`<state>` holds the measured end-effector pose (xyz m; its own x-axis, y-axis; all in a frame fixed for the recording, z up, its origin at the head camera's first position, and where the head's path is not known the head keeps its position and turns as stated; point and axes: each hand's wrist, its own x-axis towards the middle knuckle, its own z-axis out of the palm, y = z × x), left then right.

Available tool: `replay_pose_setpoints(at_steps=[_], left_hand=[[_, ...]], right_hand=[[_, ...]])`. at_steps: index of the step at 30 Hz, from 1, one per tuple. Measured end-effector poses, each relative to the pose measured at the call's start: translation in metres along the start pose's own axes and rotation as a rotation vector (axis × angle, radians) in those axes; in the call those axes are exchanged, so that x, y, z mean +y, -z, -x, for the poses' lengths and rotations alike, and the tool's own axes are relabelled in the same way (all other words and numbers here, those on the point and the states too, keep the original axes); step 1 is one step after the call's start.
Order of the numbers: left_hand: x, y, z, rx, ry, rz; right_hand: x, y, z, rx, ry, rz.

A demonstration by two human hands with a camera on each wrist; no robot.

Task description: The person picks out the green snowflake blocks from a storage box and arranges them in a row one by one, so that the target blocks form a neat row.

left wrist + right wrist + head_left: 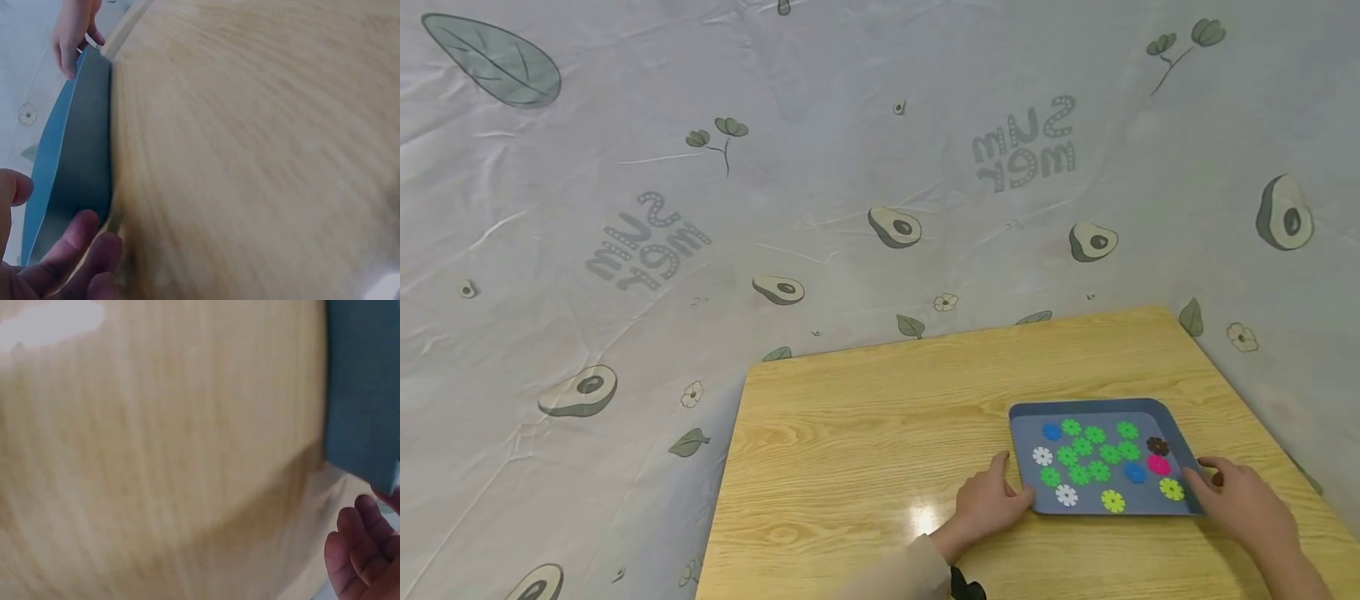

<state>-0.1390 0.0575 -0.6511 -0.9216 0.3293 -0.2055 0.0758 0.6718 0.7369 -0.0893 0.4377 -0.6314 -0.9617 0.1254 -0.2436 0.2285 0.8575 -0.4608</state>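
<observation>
A dark blue-grey rectangular tray [1084, 407] lies on the wooden table. Small, flat, notched discs are spread inside it: several green discs [1095, 435], two blue discs [1135, 472], two white discs [1066, 495], two yellow discs [1113, 501], a pink disc [1158, 465] and a brown disc [1158, 446]. My left hand [991, 502] grips the tray's near left corner, thumb at the rim and fingertips against the outer wall [87, 144]. At the near right side, my right hand [1247, 504] holds the tray with its thumb over the rim; some of its fingers stand apart from the wall.
The light wooden table [850, 433] stretches left of and behind the tray. A pale sheet [820, 167] printed with avocados and leaves hangs behind and beside it. A small black object [967, 586] shows beneath my left sleeve [917, 571].
</observation>
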Motion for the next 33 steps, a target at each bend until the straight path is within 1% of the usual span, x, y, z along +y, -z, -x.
replay_pose_setpoints(at_steps=[2,5,7,10,13,16,18,24,28,33], left_hand=[[0.002,-0.008,0.001,0.005,0.001,0.01],[0.004,-0.018,0.002,0.021,0.002,0.021],[0.006,-0.021,0.003,0.034,0.003,0.02],[0.009,-0.022,0.005,0.06,0.007,0.013],[0.01,-0.018,0.007,0.08,-0.003,0.014],[0.006,-0.015,0.006,0.101,-0.021,0.0],[0.003,-0.013,0.004,0.117,-0.028,-0.025],[-0.012,-0.002,-0.002,0.192,-0.031,-0.132],[-0.02,0.008,-0.004,0.236,-0.036,-0.173],[-0.033,0.019,-0.006,0.279,-0.04,-0.226]], right_hand=[[0.006,-0.004,0.003,-0.038,-0.012,0.006],[0.009,-0.01,0.008,-0.061,-0.044,0.02],[0.009,-0.013,0.011,-0.045,-0.057,0.029],[0.01,-0.017,0.014,-0.022,-0.067,0.033],[0.009,-0.019,0.015,-0.004,-0.054,0.034],[0.005,-0.02,0.014,0.007,-0.029,0.036],[0.001,-0.021,0.013,0.016,-0.016,0.032],[-0.022,-0.026,0.005,0.043,0.019,-0.004],[-0.038,-0.033,-0.002,0.077,0.037,-0.01],[-0.057,-0.043,-0.007,0.088,0.054,-0.022]])
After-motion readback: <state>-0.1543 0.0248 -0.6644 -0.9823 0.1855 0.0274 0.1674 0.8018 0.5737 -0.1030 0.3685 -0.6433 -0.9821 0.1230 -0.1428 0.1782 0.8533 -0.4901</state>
